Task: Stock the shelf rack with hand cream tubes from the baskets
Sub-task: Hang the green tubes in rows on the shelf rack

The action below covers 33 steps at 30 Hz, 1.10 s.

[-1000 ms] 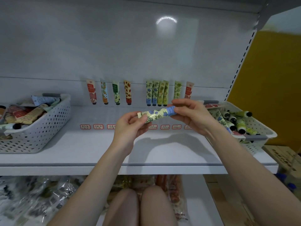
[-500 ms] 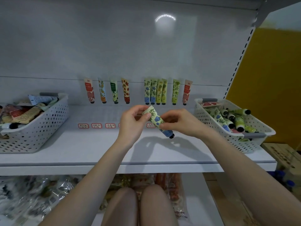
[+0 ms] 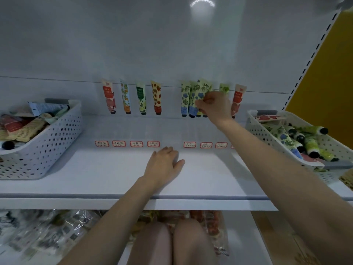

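Labels (image 3: 136, 144) across shelf (image 3: 95, 175) middle, red-bordered, writing too small to read. Right hand (image 3: 214, 106) pinches blue-flower tube (image 3: 203, 89) at shelf's back edge, among upright tubes (image 3: 157, 98). Left hand (image 3: 164, 163) flat on shelf, fingers relaxed.

Left grip (image 3: 162, 161) and right grip (image 3: 214, 106): bare fingers, bare wrists. Left forearm (image 3: 124, 213) and right forearm (image 3: 277, 165): bare along the whole visible length, out to the frame edge. Knees (image 3: 191, 243): two, bare, smooth and rounded. Fingernail detail too blurred to record.
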{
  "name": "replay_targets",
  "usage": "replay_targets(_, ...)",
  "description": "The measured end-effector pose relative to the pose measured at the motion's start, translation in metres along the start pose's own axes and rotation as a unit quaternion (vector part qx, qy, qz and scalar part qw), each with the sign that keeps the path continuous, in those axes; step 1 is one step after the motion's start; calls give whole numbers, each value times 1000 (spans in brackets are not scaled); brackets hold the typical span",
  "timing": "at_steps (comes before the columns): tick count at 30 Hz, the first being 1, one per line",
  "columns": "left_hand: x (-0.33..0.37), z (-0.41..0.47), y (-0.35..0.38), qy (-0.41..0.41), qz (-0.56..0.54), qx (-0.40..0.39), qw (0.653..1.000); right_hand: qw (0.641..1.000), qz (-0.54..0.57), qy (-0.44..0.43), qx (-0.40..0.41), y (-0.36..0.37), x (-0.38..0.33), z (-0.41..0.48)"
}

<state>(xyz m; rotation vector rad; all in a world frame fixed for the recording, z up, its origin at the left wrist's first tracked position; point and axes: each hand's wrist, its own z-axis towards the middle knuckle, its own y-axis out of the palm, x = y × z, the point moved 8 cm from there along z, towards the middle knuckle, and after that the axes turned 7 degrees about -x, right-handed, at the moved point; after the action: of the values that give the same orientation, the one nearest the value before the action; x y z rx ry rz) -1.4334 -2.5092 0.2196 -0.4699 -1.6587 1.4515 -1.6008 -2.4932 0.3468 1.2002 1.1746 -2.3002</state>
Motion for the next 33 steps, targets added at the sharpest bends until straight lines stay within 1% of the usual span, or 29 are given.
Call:
replay_targets(6,-4,3,4,7,-4,30,1000,998,-56,-18,-7,29,2,13)
replay_targets(10,-6,4,4,9,-4,53,999,998,-64,-22,-18,39,2,14)
replay_targets(15,-4,4,2,25,-10,74,997,995,-94,3,-35,49,10,23)
replay_targets(24,-4,6,4,25,2,80,996,985,-165,32,-51,54,14,27)
replay_targets(33,-4,5,4,28,5,95,995,985,-161,43,-43,55,14,25)
